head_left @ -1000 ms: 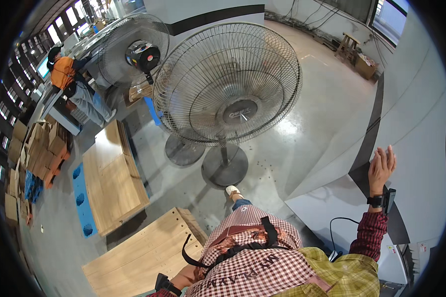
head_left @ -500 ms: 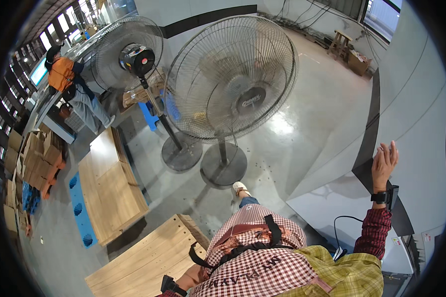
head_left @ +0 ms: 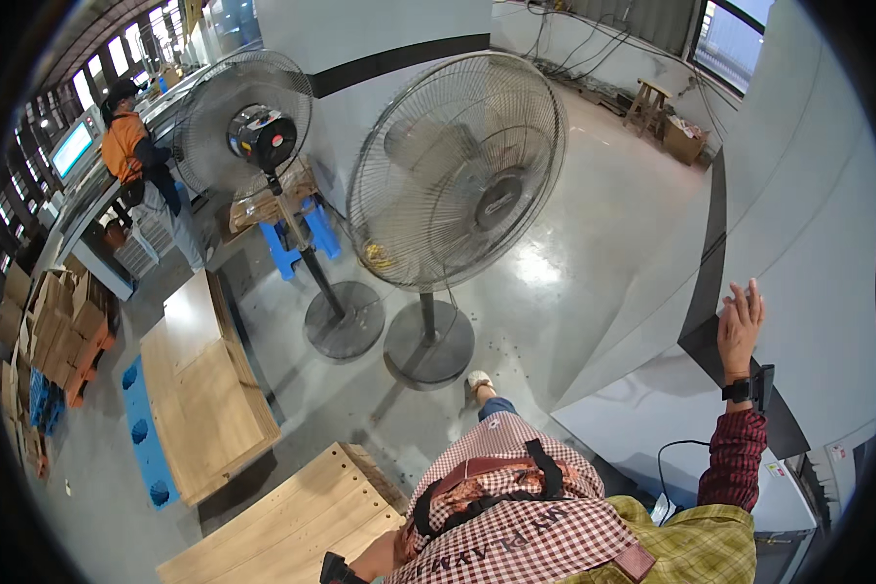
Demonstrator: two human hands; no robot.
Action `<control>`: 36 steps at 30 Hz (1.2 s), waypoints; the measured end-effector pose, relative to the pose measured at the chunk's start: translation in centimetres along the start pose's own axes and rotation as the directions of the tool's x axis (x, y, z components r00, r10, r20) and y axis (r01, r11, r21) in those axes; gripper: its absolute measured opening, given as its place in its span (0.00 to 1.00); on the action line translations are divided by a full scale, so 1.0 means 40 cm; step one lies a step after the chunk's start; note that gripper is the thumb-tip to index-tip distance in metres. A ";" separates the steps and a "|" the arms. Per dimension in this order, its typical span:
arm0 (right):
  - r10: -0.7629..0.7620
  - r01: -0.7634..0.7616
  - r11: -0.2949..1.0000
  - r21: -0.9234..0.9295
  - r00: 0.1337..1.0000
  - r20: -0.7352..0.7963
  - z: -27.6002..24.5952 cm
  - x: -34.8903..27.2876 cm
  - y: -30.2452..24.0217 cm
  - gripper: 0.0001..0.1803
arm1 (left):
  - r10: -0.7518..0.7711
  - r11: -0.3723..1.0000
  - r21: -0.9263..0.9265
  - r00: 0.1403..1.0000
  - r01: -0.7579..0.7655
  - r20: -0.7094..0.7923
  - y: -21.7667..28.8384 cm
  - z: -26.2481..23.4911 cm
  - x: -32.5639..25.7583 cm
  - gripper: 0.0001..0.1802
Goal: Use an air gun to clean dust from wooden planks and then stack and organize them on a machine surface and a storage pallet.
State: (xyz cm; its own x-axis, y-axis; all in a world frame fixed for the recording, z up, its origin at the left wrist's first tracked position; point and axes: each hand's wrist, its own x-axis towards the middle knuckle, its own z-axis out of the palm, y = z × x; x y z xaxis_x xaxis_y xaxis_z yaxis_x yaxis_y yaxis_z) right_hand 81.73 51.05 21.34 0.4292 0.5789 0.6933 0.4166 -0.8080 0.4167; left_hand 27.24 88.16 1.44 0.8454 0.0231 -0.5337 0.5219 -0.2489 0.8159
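My right hand [head_left: 742,329] is raised at the right, fingers stretched out and a little apart, with nothing visible in it. It is in front of a pale grey machine casing [head_left: 808,263] with a dark stripe; whether it touches the casing I cannot tell. Low in the picture, my left hand [head_left: 383,557] sits against the side of my checked apron [head_left: 496,530], beside a stack of wood-coloured boards [head_left: 273,526]. The apron hides its fingers, so what it holds, if anything, does not show. Both wrists wear dark bands.
Two large pedestal fans [head_left: 457,175] [head_left: 248,127] stand ahead. Left of them, more boards [head_left: 204,380] rest on a blue pallet [head_left: 148,438]. Flattened cartons [head_left: 68,316] are piled further left. A person in an orange vest [head_left: 125,146] stands at a machine. A wooden stool [head_left: 646,102] is far back.
The view has shifted slightly, so the fans and boards sit lower in the picture. The farther person has turned a little. My right hand stays raised with fingers out.
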 end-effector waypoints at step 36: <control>0.629 -0.998 0.052 0.024 0.051 0.776 -0.967 -1.334 -0.207 0.15 | 0.335 0.491 0.349 0.542 -0.799 0.771 0.548 0.844 0.639 0.27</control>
State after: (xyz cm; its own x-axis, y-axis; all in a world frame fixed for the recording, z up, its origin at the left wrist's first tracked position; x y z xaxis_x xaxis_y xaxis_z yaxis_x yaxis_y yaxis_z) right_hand 24.40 22.59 3.65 0.9058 -0.3929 -0.1587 -0.3877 -0.6171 -0.6847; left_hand 56.45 50.60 -1.84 0.5451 -0.8171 -0.1877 -0.4588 -0.4781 0.7490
